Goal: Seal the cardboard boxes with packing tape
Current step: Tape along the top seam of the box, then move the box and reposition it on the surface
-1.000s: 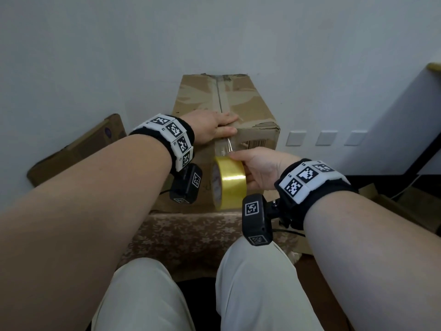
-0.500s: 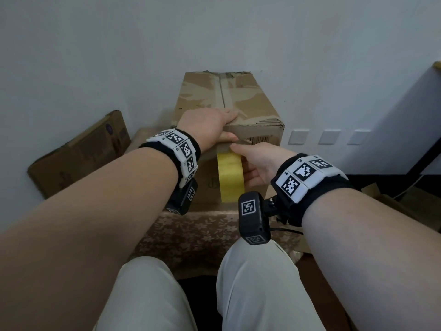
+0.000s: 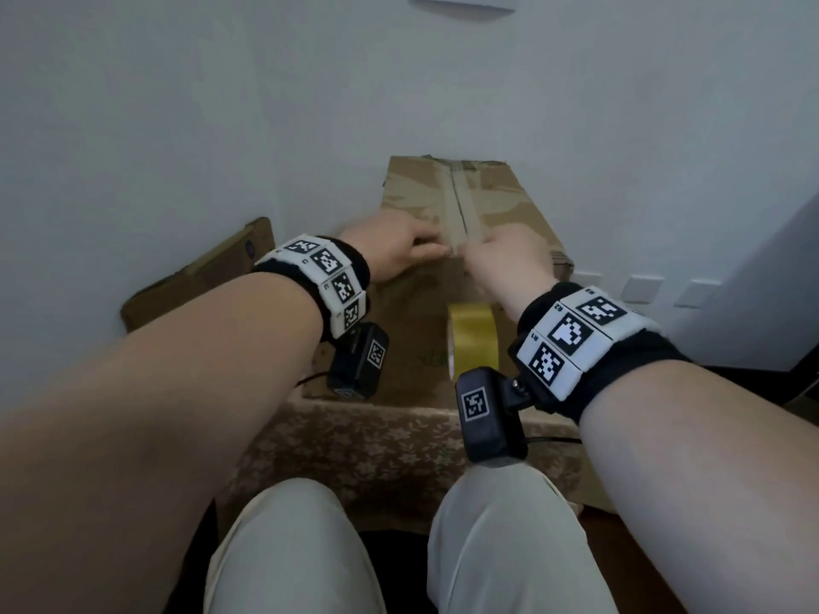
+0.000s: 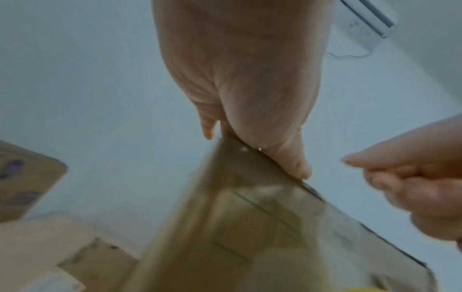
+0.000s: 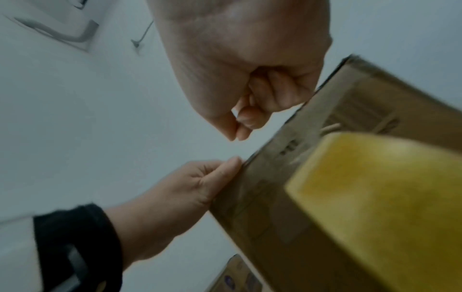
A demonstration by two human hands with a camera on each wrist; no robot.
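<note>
Both my forearms reach forward, banded at the wrists. My left hand (image 3: 390, 252) lies flat, fingers (image 3: 427, 241) stretched out straight. My right hand (image 3: 509, 263) is beside it, its fingers (image 5: 252, 98) curled into the palm.

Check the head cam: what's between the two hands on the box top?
Only the taped centre seam of the box lies between left hand and right hand, shown in the head view.

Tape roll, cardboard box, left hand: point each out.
tape roll (image 3: 473, 336), head view, yellow outer band.
cardboard box (image 3: 496, 201), head view, top flap right of the seam.
left hand (image 3: 390, 252), head view, back of the hand.
</note>
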